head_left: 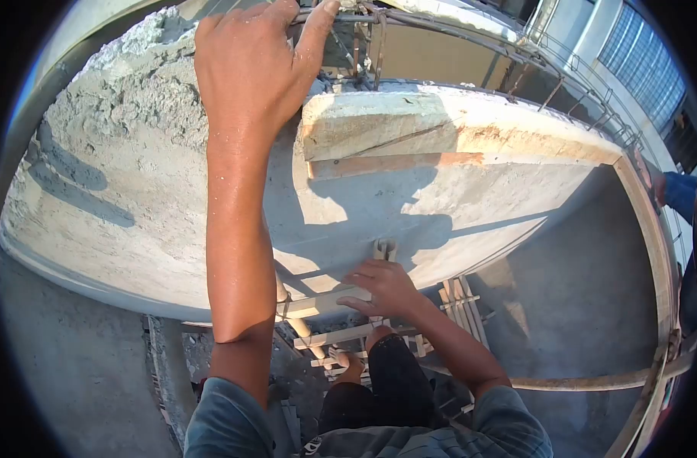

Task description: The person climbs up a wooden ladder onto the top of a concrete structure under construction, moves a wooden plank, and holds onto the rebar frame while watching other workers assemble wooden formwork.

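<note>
At the top, my left hand is closed round a steel reinforcing bar above the broken edge of a concrete wall. The left forearm crosses in front of the wall. Lower down, my right hand is slightly blurred, its thumb and fingers apart with nothing visible between them. Just beyond its fingers is a small two-pronged thing against the wall; its kind is unclear. A wooden board lines the wall's upper edge, right of my left hand.
Below are wooden slats and a bamboo pole, beside my legs. A curved timber strip runs down the right side. More reinforcing bars extend along the top. Another person's sleeve shows at the right edge.
</note>
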### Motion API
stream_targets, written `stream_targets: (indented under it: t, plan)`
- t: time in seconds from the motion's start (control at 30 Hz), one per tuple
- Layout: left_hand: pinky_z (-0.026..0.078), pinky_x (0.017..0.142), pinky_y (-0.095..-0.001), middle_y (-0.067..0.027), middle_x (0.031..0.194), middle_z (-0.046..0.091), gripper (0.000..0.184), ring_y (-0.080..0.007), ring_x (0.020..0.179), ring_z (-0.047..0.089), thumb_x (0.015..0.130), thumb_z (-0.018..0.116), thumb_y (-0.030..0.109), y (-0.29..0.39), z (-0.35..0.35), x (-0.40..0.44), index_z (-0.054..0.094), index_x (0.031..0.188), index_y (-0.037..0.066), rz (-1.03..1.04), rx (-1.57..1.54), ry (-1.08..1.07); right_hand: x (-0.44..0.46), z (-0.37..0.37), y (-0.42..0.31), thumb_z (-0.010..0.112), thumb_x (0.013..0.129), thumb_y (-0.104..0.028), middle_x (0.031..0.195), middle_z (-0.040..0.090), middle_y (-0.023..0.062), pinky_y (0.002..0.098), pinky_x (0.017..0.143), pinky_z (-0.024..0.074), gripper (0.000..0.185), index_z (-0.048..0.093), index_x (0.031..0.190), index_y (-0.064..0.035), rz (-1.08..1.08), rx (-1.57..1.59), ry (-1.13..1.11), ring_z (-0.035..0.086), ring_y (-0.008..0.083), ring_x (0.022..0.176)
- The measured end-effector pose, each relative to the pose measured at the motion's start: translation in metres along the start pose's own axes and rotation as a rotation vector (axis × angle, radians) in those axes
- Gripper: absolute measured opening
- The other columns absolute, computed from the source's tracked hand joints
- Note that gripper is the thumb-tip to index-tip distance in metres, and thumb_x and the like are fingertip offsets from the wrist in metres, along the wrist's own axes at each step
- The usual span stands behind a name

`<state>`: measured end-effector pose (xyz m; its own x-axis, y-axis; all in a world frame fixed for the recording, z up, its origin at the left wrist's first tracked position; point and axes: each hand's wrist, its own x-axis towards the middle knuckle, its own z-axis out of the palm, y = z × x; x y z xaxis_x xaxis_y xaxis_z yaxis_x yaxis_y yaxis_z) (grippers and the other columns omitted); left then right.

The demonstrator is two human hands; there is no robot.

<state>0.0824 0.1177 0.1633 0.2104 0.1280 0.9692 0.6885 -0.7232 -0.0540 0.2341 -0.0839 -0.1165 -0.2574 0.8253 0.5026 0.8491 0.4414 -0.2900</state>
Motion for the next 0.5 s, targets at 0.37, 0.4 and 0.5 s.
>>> stream_targets:
  t: [0.37, 0.4, 0.5]
  plan:
    - [0.043, 0.084, -0.0437, -0.0109, 0.079, 0.071, 0.041, -0.0314, 0.076, 0.063, 0.105, 0.065, 0.04, 0.003, -0.003, 0.007, 0.074, 0.084, 0.006, -0.015, -0.087, 0.047, 0.227, -0.319, 0.055, 0.05, 0.099, -0.075, 0.088, 0.077, 0.0175, 0.0512, 0.08, 0.0552, 0.083, 0.078, 0.088, 0.0023, 0.561, -0.52, 0.132, 0.068, 0.0409, 0.081]
    - [0.043, 0.085, -0.0438, -0.0109, 0.079, 0.071, 0.04, -0.0316, 0.077, 0.063, 0.105, 0.065, 0.04, 0.005, -0.006, 0.006, 0.074, 0.084, 0.006, -0.034, -0.062, 0.012, 0.224, -0.313, 0.063, 0.05, 0.098, -0.077, 0.077, 0.073, 0.0184, 0.0523, 0.076, 0.054, 0.084, 0.08, 0.079, -0.0012, 0.446, -0.505, 0.205, 0.068, 0.0401, 0.074]
    - [0.044, 0.086, -0.0443, -0.0112, 0.08, 0.071, 0.041, -0.032, 0.079, 0.064, 0.105, 0.065, 0.041, 0.004, -0.005, 0.006, 0.074, 0.085, 0.006, -0.045, -0.028, -0.051, 0.207, -0.286, 0.084, 0.049, 0.098, -0.078, 0.072, 0.068, 0.0202, 0.0522, 0.073, 0.0515, 0.083, 0.08, 0.076, -0.0042, 0.139, -0.544, 0.604, 0.065, 0.0409, 0.07]
